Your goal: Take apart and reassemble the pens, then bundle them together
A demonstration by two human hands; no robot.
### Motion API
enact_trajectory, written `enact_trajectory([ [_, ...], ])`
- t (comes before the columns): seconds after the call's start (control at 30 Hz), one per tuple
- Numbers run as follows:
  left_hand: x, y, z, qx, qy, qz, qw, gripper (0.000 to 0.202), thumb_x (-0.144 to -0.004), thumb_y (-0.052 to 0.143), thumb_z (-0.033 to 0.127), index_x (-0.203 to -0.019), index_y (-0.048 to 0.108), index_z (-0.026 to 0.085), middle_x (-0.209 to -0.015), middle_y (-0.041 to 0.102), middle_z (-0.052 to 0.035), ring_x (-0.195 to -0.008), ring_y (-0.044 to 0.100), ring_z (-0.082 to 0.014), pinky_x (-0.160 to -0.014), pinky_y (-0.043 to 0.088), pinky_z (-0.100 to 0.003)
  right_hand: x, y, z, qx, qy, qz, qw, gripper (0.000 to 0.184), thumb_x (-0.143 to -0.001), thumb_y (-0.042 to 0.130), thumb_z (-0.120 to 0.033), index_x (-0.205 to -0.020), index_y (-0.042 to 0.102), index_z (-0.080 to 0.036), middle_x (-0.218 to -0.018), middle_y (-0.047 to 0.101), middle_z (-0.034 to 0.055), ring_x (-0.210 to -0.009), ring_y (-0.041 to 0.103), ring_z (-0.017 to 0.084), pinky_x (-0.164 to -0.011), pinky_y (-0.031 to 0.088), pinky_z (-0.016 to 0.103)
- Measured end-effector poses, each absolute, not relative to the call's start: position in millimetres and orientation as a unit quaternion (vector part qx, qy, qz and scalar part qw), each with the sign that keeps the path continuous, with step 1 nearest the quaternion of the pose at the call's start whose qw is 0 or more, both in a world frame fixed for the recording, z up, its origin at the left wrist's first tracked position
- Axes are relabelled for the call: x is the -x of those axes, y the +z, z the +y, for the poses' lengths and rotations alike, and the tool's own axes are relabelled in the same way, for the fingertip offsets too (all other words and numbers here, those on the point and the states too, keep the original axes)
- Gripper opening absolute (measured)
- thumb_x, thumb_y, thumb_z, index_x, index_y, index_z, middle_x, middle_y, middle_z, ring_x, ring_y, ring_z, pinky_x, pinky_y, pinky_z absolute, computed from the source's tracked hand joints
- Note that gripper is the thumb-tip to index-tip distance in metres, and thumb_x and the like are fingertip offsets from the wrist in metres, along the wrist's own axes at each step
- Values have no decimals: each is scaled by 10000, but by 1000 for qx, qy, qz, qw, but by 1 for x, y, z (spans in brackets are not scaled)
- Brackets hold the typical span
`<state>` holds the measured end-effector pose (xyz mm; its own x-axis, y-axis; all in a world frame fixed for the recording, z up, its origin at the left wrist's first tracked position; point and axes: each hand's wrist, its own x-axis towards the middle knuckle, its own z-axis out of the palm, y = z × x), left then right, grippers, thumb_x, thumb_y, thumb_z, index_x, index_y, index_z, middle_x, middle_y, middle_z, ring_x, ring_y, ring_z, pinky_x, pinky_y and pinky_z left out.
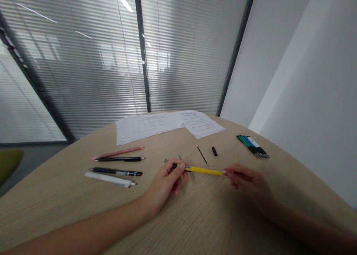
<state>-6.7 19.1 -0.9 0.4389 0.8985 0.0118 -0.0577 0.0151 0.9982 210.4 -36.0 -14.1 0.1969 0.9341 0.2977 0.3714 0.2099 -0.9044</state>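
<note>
Yellow pen (202, 170), mid-table, gripped at its dark end by the left hand's (167, 177) clenched fingers and pinched at its pale tip by the right hand (248, 180); black cap (214, 151) and thin black refill (202, 155) lie separate, toward the far edge of the wooden table (69, 195).

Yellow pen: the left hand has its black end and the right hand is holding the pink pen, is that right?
Not quite. In the head view, the right hand pinches the far end of the yellow pen, not the pink pen, which lies untouched off to the left. The left hand does have the black end.
</note>
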Motion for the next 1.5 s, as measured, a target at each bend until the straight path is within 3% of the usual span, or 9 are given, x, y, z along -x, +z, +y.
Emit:
enact_trajectory([
  [0.13, 6, -1, 19, -579, 392, 357, 619, 257, -715, 491, 391, -796, 494, 147, -579, 516, 34, -358, 344, -38, -355, 213, -179, -210, -17, -36, 598, 302, -547, 501, 274, -597, 606, -420, -678, 637, -160, -493, 556, 4, -449, 509, 104, -436, 437, 216],
  [0.33, 6, -1, 20, -574, 394, 359, 622, 266, -703, 505, 394, -795, 499, 145, -574, 515, 36, -354, 343, -37, -348, 214, -175, -209, -19, -35, 578, 368, -527, 503, 303, -587, 615, -424, -731, 590, -158, -700, 644, 48, -455, 515, 88, -453, 452, 228],
  [0.43, 6, -1, 20, -573, 396, 357, 623, 260, -708, 497, 386, -796, 497, 142, -584, 514, 33, -357, 346, -36, -349, 221, -174, -209, -20, -35, 562, 388, -529, 504, 289, -613, 602, -409, -749, 554, -159, -703, 642, 43, -451, 513, 84, -453, 451, 229],
  [0.9, 6, 1, 18, -576, 397, 357, 619, 251, -721, 483, 381, -799, 487, 143, -591, 503, 36, -361, 343, -35, -353, 224, -174, -209, -22, -34, 528, 422, -572, 464, 254, -732, 503, -386, -840, 442, -163, -725, 620, 34, -465, 509, 74, -467, 434, 222],
  [1.27, 6, -1, 17, -616, 366, 353, 602, 236, -736, 467, 361, -826, 492, 145, -590, 505, 37, -368, 355, -40, -360, 245, -174, -210, -27, -34, 521, 408, -601, 448, 245, -740, 481, -342, -891, 394, -170, -758, 615, 49, -474, 515, 83, -479, 429, 238],
  [1.5, 6, -4, 14, -705, 267, 336, 564, 192, -734, 486, 302, -854, 491, 151, -627, 527, 35, -387, 360, -35, -370, 272, -156, -212, -30, -33, 533, 349, -615, 464, 271, -778, 406, -355, -966, 413, -161, -550, 532, -23, -477, 522, 114, -464, 415, 242],
])
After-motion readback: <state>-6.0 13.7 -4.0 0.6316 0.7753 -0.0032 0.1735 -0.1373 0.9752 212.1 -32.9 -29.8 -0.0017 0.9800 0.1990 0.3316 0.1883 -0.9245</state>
